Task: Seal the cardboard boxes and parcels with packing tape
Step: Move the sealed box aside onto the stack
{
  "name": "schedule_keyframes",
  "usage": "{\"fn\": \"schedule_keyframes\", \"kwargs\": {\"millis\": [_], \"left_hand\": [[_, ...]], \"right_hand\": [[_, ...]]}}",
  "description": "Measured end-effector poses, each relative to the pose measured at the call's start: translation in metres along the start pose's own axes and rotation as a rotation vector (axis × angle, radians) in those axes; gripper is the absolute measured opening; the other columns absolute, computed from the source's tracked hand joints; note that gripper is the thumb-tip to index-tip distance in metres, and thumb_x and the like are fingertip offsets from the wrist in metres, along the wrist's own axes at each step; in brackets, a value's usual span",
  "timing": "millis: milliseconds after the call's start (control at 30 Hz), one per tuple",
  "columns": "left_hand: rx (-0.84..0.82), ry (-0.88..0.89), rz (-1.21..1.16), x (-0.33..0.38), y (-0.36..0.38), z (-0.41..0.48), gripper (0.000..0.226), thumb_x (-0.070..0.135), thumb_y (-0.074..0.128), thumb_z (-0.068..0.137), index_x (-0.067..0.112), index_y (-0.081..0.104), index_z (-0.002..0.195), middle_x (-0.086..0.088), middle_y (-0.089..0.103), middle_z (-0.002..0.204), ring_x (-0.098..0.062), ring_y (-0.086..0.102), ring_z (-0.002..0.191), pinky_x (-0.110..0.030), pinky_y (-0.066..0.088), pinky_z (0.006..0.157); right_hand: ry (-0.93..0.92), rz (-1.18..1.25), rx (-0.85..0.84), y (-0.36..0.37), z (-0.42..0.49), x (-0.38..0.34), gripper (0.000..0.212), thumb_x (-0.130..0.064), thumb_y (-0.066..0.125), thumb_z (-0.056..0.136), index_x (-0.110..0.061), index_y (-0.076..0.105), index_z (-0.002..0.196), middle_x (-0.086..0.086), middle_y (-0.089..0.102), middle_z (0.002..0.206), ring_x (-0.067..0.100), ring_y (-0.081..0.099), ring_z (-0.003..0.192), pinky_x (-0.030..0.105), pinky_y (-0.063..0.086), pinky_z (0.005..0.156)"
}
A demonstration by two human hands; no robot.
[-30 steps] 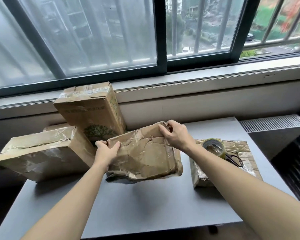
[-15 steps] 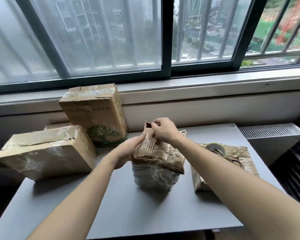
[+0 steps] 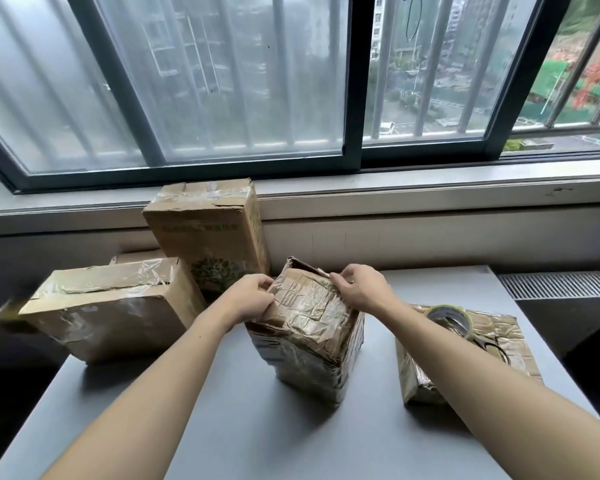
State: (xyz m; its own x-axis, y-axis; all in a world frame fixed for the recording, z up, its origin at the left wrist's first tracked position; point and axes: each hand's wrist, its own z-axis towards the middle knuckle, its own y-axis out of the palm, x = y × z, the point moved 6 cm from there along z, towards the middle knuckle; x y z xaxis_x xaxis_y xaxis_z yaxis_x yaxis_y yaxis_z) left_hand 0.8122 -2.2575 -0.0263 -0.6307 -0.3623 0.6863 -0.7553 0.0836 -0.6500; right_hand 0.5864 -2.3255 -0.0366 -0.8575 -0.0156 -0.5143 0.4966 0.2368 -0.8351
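- On the grey table (image 3: 257, 427) right in front of me stands a crumpled brown cardboard box (image 3: 309, 341) wrapped in shiny clear tape. It stands up on its short end, so its top faces my hands.
- My left hand (image 3: 250, 296) grips the top left edge of this box, with the fingers curled on it. I think it holds the box steady so it does not tip over.
- My right hand (image 3: 357, 289) pinches the top right edge, next to a loose flap that sticks up at the back. I think I am pressing the top flat so it can be taped shut.
- Just to my right, a round roll of clear packing tape (image 3: 449, 318) sits on top of a flat brown parcel (image 3: 506, 327). Black-handled scissors (image 3: 492, 351) lie beside the roll on the same parcel. They are near, so I can grab them fast.
- A wide brown box (image 3: 111, 306) with crinkly tape lies on the left side of the table. A tall brown box (image 3: 208, 233) with a green tree picture stands behind it, by the wall under the window. Both are out of my way.
- Those two look taped on top, so I guess they are done. The one in my hands is not done yet.
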Motion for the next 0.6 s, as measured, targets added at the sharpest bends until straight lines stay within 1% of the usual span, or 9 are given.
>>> {"fn": "schedule_keyframes", "kwargs": {"millis": [33,100,167,200,233,300,367,433,600], "left_hand": [[-0.012,-0.003,0.053,0.005,-0.003,-0.001,0.046,0.013,0.055,0.086,0.02,0.058,0.131,0.0,0.071,0.099,-0.021,0.068,0.089,-0.035,0.057,0.079],[-0.081,-0.029,0.137,0.012,-0.004,-0.006,0.076,0.028,0.058,0.089,0.027,0.02,0.155,0.0,0.066,0.112,-0.019,0.069,0.085,-0.033,0.057,0.071],[-0.132,-0.064,0.166,0.018,-0.002,-0.011,0.093,0.049,0.058,0.091,0.036,-0.008,0.156,0.0,0.058,0.126,-0.018,0.072,0.079,-0.031,0.058,0.061],[-0.102,-0.06,0.208,0.019,-0.004,-0.011,0.092,0.057,0.056,0.091,0.034,-0.003,0.157,0.0,0.054,0.129,-0.019,0.072,0.082,-0.029,0.056,0.059],[-0.031,-0.028,0.299,0.021,-0.007,-0.007,0.083,0.061,0.054,0.091,0.027,0.016,0.156,-0.002,0.054,0.132,-0.02,0.07,0.088,-0.03,0.055,0.061],[0.096,0.036,0.465,0.022,-0.013,0.001,0.056,0.064,0.053,0.09,0.019,0.054,0.123,-0.005,0.062,0.119,-0.02,0.066,0.089,-0.034,0.056,0.07],[0.101,0.016,0.487,0.013,-0.011,0.005,0.046,0.064,0.052,0.091,0.02,0.056,0.1,-0.004,0.066,0.098,-0.02,0.066,0.08,-0.034,0.055,0.068],[0.123,-0.007,0.532,0.006,-0.012,0.005,0.041,0.06,0.048,0.095,0.02,0.059,0.093,-0.004,0.07,0.094,-0.023,0.066,0.083,-0.034,0.052,0.069],[0.232,-0.009,0.662,0.003,-0.017,-0.003,0.04,0.047,0.04,0.103,0.018,0.062,0.088,-0.007,0.07,0.1,-0.031,0.064,0.093,-0.034,0.046,0.071]], "right_hand": [[0.002,0.023,-0.005,0.001,0.001,0.001,0.048,-0.062,0.052,0.091,-0.022,0.067,0.112,0.007,0.066,0.124,0.032,0.058,0.119,0.038,0.048,0.096],[0.004,0.064,-0.003,0.0,0.0,0.0,0.054,-0.061,0.056,0.09,-0.016,0.062,0.118,0.012,0.06,0.126,0.034,0.058,0.117,0.038,0.049,0.095],[-0.04,0.156,0.003,-0.002,-0.001,-0.005,0.053,-0.048,0.061,0.092,-0.013,0.053,0.131,0.012,0.048,0.132,0.031,0.055,0.119,0.038,0.046,0.1],[-0.069,0.212,0.014,-0.002,-0.002,-0.009,0.054,-0.041,0.062,0.093,-0.013,0.047,0.137,0.012,0.044,0.134,0.03,0.053,0.121,0.038,0.044,0.103],[-0.088,0.25,0.024,-0.003,-0.005,-0.012,0.056,-0.037,0.063,0.093,-0.013,0.044,0.14,0.012,0.043,0.136,0.029,0.052,0.124,0.038,0.042,0.105],[-0.087,0.205,-0.009,0.001,-0.007,-0.015,0.064,-0.044,0.065,0.091,-0.01,0.041,0.14,0.015,0.047,0.138,0.031,0.051,0.126,0.037,0.043,0.103],[-0.051,0.028,-0.14,0.01,-0.01,-0.015,0.075,-0.062,0.061,0.087,-0.007,0.045,0.136,0.015,0.056,0.136,0.032,0.054,0.124,0.036,0.046,0.096],[0.002,-0.059,-0.238,0.018,-0.012,-0.011,0.084,-0.073,0.055,0.084,-0.006,0.05,0.134,0.015,0.061,0.134,0.033,0.057,0.122,0.034,0.048,0.092],[-0.093,0.041,-0.067,0.011,-0.004,-0.018,0.059,-0.055,0.057,0.093,-0.01,0.052,0.129,0.015,0.06,0.131,0.033,0.054,0.123,0.036,0.045,0.097]]}}
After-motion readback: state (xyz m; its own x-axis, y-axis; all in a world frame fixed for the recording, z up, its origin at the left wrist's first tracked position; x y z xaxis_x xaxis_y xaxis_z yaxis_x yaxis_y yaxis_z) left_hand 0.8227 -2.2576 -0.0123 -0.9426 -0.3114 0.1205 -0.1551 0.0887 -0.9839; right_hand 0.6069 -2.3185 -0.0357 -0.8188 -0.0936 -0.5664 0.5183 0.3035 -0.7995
